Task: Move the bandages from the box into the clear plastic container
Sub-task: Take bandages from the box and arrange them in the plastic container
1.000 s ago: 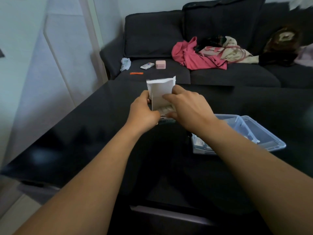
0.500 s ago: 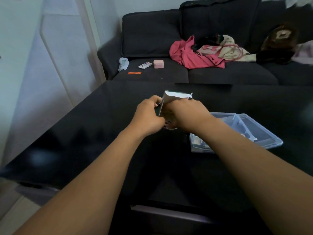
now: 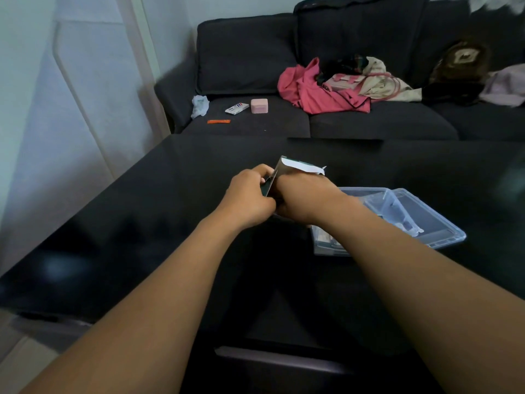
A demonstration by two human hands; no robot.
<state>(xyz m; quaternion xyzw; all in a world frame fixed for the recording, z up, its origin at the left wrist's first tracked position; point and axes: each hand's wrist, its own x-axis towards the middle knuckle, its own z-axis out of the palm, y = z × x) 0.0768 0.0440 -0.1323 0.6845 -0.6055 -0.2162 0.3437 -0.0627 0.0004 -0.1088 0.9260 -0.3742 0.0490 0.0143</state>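
Both my hands hold one bandage box [image 3: 287, 169] above the black table [image 3: 142, 223]: left hand [image 3: 250, 199] curled round its left edge, right hand [image 3: 305, 199] curled round its right side, under the open flap. One clear plastic container [image 3: 431, 220] sits open just right of my right wrist; contents too blurred to count.

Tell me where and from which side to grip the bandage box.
Grip the box by its two broad faces, low on the body, coming from the left, much as the left hand does. It stands tilted with its opened flap on top, so a low side hold probably leaves the mouth free for the right hand.
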